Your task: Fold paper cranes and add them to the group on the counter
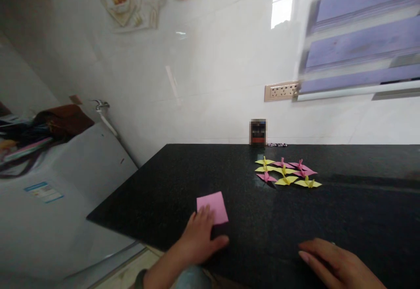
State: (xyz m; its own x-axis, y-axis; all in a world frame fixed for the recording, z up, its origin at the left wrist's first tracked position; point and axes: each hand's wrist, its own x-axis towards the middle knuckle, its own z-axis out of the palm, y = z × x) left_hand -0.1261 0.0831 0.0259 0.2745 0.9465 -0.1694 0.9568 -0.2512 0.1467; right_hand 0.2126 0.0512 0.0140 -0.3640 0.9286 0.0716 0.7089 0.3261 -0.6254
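Note:
A pink square of paper (213, 207) lies flat on the black stone counter (164, 184) near its front left corner. My left hand (199, 235) rests on the counter with its fingers stretched out, the fingertips on the paper's near edge. My right hand (334, 265) lies flat and open on the counter at the lower right, holding nothing. Further back sit several folded paper cranes (287, 173), yellow and pink, grouped in rows.
A small dark box (258, 132) stands against the white tiled wall behind the cranes, with a power socket strip (281, 91) above it. Left of the counter is a white appliance (65, 184) with a brown bag (62, 120) on top.

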